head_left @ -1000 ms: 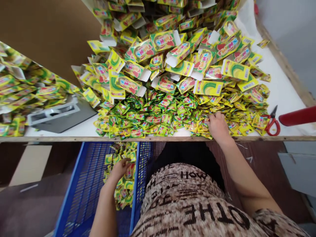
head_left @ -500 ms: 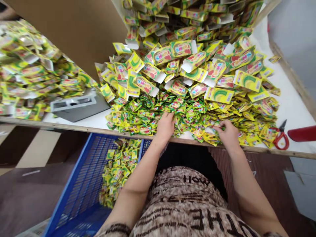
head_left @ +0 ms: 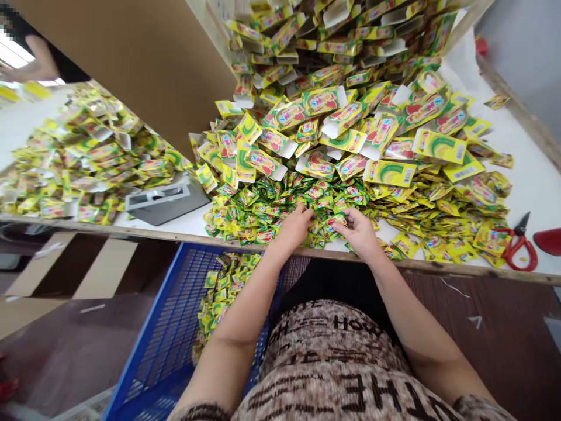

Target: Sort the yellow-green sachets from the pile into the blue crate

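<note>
My left hand (head_left: 294,227) rests in the pile of small green packets (head_left: 245,204) at the table's front edge. Its fingers are curled together, and whatever is between them is hidden. Close by on its right, my right hand (head_left: 360,233) has its thumb and fingers closed on a small green-and-red packet (head_left: 337,221). Yellow packets (head_left: 438,216) spread out to the right of that hand. Behind both hands, small yellow printed boxes (head_left: 390,172) with open flaps are heaped up high.
Red-handled scissors (head_left: 519,248) lie at the right, near a red object (head_left: 547,241). A blue crate (head_left: 153,327) holding yellow packets stands below the table. Left of the brown cardboard (head_left: 144,64) are a grey stand (head_left: 169,202) and more boxes (head_left: 87,164). Another person's arm (head_left: 41,58) shows far left.
My right hand has moved left from the yellow packets to the green ones, closer to my left hand. My left hand stays in the green pile. The view has shifted slightly left.
</note>
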Demonstrator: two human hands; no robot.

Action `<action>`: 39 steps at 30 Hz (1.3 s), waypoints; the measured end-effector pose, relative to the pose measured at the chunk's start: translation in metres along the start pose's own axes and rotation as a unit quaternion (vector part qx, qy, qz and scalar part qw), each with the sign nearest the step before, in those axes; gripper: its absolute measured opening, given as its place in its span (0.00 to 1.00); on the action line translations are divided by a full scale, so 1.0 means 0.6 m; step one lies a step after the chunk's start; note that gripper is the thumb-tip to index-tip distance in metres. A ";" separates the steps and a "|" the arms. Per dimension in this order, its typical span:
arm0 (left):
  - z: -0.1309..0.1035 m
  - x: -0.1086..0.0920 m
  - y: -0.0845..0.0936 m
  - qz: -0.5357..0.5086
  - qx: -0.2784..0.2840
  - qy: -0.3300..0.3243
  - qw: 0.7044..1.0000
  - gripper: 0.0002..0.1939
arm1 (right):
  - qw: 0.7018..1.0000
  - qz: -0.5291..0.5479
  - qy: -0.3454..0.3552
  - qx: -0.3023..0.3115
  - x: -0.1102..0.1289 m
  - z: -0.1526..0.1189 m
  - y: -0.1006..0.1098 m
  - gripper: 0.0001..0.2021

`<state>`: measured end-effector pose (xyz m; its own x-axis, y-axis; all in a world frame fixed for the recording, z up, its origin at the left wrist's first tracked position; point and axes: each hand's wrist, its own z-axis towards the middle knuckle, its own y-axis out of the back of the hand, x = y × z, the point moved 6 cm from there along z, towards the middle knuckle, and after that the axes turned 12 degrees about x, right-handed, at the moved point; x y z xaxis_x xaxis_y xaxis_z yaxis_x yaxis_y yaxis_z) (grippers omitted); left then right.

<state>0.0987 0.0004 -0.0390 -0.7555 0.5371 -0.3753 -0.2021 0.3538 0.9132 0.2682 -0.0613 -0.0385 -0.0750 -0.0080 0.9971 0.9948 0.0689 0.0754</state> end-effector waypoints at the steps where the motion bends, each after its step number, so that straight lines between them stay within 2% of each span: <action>1: 0.002 -0.003 0.002 0.009 0.006 -0.003 1.000 0.09 | 1.000 0.019 -0.002 -0.010 -0.006 0.002 -0.004 0.16; 4: 0.011 -0.007 0.008 0.022 0.009 -0.001 1.000 0.09 | 0.996 0.078 -0.011 -0.039 -0.018 -0.005 -0.007 0.15; 7: 0.021 -0.004 0.010 0.030 0.011 0.031 0.999 0.10 | 0.990 0.118 -0.018 -0.075 -0.019 -0.014 -0.007 0.17; 9: 0.023 -0.006 0.010 0.020 0.005 0.044 0.999 0.07 | 0.985 0.140 -0.020 -0.100 -0.017 -0.017 -0.009 0.18; 11: 0.020 -0.012 0.015 -0.020 -0.028 0.040 0.999 0.06 | 0.980 0.163 -0.022 -0.114 -0.016 -0.016 -0.014 0.18; 13: 0.013 -0.021 0.022 -0.104 -0.068 0.018 0.992 0.06 | 0.979 0.174 -0.022 -0.108 -0.016 -0.012 -0.022 0.17; 15: 0.008 -0.026 0.023 -0.234 -0.073 -0.001 0.970 0.05 | 0.980 0.169 -0.015 -0.100 -0.017 -0.006 -0.028 0.16; 18: 0.007 -0.031 0.014 -0.426 -0.018 -0.010 0.904 0.01 | 0.984 0.143 -0.009 -0.106 -0.017 -0.001 -0.028 0.16; 20: 0.008 -0.035 0.009 -0.484 0.024 -0.009 0.875 0.03 | 0.987 0.123 -0.017 -0.098 -0.017 -0.001 -0.028 0.16; 22: 0.007 -0.036 0.008 -0.492 0.057 -0.007 0.869 0.05 | 0.991 0.106 -0.027 -0.073 -0.016 -0.001 -0.028 0.16; 25: 0.006 -0.040 0.013 -0.470 0.085 -0.009 0.878 0.04 | 0.997 0.049 -0.019 -0.058 -0.013 -0.003 -0.019 0.15; 29: 0.003 -0.054 0.028 -0.436 0.087 -0.031 0.895 0.03 | 0.998 -0.041 -0.025 -0.039 -0.021 -0.005 -0.018 0.13; 31: 0.003 -0.058 0.029 -0.437 0.086 -0.044 0.894 0.05 | 0.998 -0.048 -0.034 -0.020 -0.025 -0.005 -0.024 0.12; 33: 0.004 -0.051 0.022 -0.445 0.087 -0.037 0.891 0.09 | 0.997 -0.073 -0.020 -0.031 -0.018 -0.007 -0.018 0.12; 34: 0.006 -0.043 0.016 -0.437 0.084 -0.021 0.895 0.10 | 0.994 -0.094 -0.011 -0.048 -0.011 -0.010 -0.007 0.11; 36: 0.007 -0.023 0.009 -0.365 0.055 0.025 0.929 0.09 | 0.987 -0.123 -0.007 -0.099 0.002 -0.021 0.036 0.11; 38: 0.004 -0.015 0.015 -0.236 -0.020 0.060 0.970 0.08 | 0.978 -0.108 -0.018 -0.177 0.008 -0.042 0.105 0.12; 39: 0.001 -0.021 0.020 -0.176 -0.063 0.063 0.980 0.09 | 0.970 -0.083 -0.020 -0.226 0.009 -0.058 0.144 0.13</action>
<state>0.1065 -0.0018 -0.0236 -0.6944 0.2978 -0.6551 -0.5336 0.3977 0.7464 0.3561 -0.0900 -0.0268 -0.2315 0.0570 0.9712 0.8969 -0.3740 0.2358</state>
